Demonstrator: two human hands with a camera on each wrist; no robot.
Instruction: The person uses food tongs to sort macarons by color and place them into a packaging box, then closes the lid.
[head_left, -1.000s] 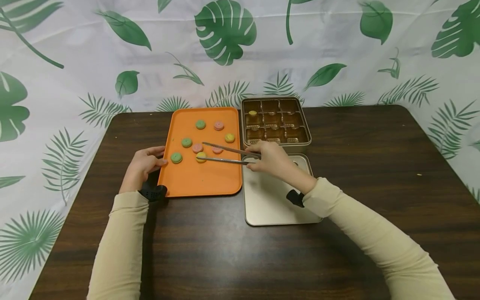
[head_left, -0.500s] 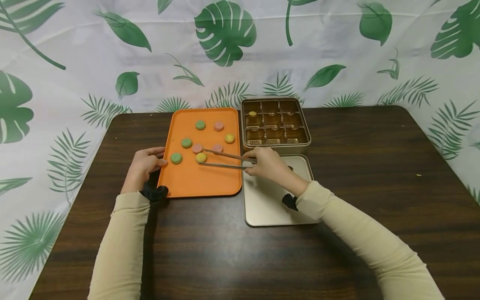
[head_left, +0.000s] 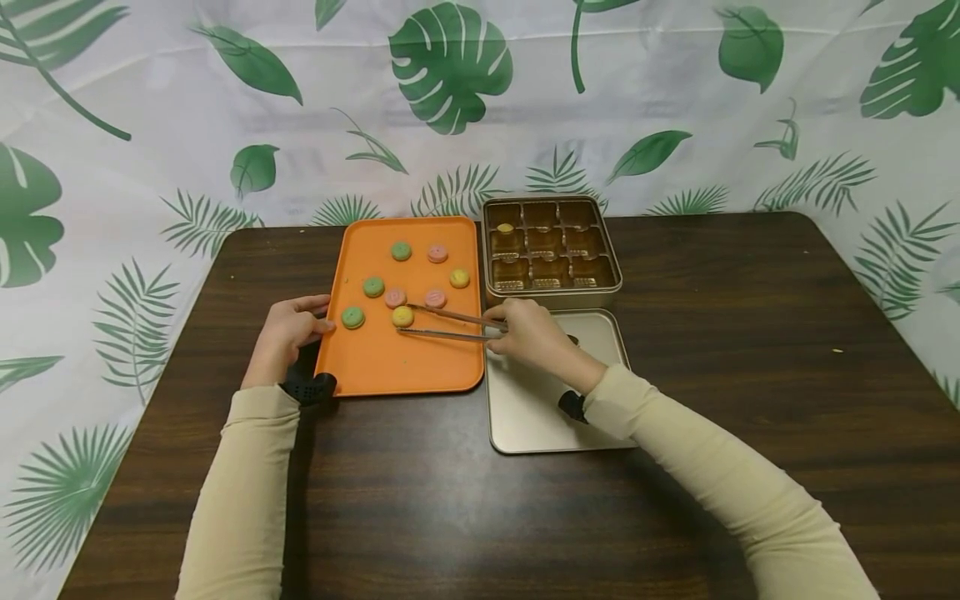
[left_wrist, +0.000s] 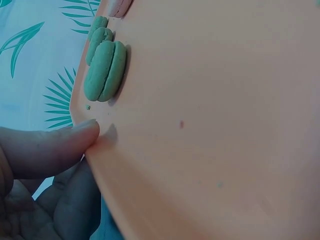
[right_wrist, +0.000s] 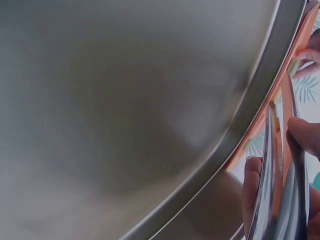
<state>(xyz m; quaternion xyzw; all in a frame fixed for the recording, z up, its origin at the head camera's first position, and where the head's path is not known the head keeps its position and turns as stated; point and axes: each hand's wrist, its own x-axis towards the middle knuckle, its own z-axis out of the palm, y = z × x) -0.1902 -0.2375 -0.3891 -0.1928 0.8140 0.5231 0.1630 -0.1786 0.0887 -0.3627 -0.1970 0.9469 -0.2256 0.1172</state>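
Observation:
My left hand [head_left: 288,332] holds the left edge of an orange tray [head_left: 405,367], thumb [left_wrist: 60,147] on the rim and fingers underneath. On the tray lie three green macarons, one [left_wrist: 105,72] close to that thumb, plus three pink and two yellow ones. My right hand [head_left: 528,333] grips metal tongs [head_left: 442,335] that reach in from the tray's right side. Their arms stand apart, with the tips on either side of the front yellow macaron [head_left: 402,317]. A pink macaron [head_left: 395,297] sits right behind it, near the far tip.
Behind my right hand stands a metal tin [head_left: 592,293] with a brown divided insert; one yellow macaron [head_left: 506,228] lies in its left column. A flat metal lid [head_left: 525,417] lies under my right wrist. Leaf-printed cloth [head_left: 322,108] hangs behind the dark wooden table [head_left: 420,500].
My right hand has drawn the tongs slightly toward me, so the tips moved from over the macarons to both sides of the front yellow one. The left hand keeps its place.

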